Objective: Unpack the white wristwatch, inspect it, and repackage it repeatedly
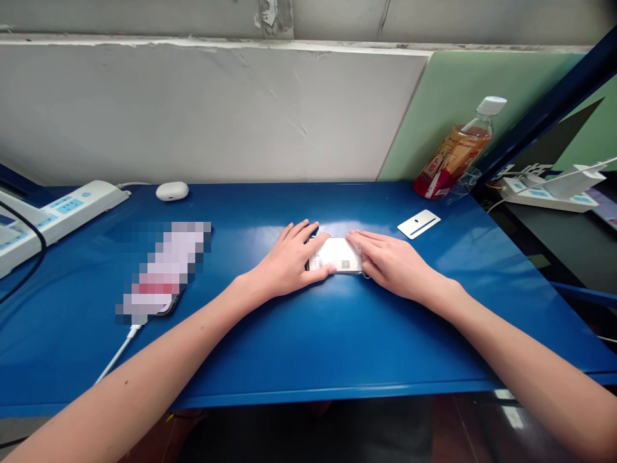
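Observation:
A small white flat device with printed labels (337, 256) lies on the blue table (308, 347) near its middle. My left hand (289, 260) rests on its left end, thumb along the near edge and fingers spread over the far side. My right hand (388, 260) covers its right end with fingers laid flat and pointing left. Both hands press on it from opposite sides. Part of the device is hidden under my fingers.
A white card (418, 224) lies to the right. A tea bottle (457, 151) leans at the back right. A phone on a white cable (161, 273) lies at left. A white earbud case (172, 190) and a power strip (58, 215) sit back left. Another strip (549, 193) stands right.

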The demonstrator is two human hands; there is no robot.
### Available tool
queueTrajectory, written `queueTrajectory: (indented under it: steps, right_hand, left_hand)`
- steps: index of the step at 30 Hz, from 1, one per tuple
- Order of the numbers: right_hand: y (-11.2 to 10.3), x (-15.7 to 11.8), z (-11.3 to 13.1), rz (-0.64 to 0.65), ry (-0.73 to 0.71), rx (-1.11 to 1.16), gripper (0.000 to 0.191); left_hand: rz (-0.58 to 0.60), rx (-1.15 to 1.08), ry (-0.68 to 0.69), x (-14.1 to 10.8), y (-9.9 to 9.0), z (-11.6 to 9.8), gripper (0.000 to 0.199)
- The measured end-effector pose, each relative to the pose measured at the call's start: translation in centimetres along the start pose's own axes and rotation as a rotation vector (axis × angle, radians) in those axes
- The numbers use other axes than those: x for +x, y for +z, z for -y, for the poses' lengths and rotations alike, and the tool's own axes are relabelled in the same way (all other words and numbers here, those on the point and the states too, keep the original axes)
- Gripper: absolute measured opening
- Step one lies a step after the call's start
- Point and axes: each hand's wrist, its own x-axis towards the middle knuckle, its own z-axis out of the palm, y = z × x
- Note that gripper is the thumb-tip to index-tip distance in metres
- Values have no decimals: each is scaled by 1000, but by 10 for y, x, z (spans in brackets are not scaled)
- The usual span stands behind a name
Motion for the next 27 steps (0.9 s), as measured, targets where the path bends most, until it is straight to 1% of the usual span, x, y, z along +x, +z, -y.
queueTrajectory:
  steps: [5,7,11,13,15,19,22,25,27]
  right_hand:
    - [3,1,2,12,-40,-43,40]
    - [4,-1,1,13,-13,-12,40]
    - [6,-4,-5,0,91,117,45]
    - [7,-5,-10,-29,103,181,47]
    - [7,-4,-15,-78,94,203,44]
    - [4,-4,-22,-158,89,200,24]
    - [2,-4,-26,-143,80,221,17]
    - [2,-4,-29,-111,73,248,19]
    - [3,-4,-30,-108,70,260,20]
  left_hand:
    - [5,-9,-20,1,-1,-2,67]
    - [-1,-16,-16,1,0,-2,66]
    - [-8,-25,-6,1,1,-1,65]
    - [-12,-32,-3,0,0,1,66]
    - [-17,-43,-1,0,-1,3,66]
    - [-17,-36,-12,-2,-3,3,62]
    - [-22,-17,-4,-3,-1,2,67]
    - [-21,-11,4,-3,2,2,75]
    - [-16,-14,3,-2,2,2,73]
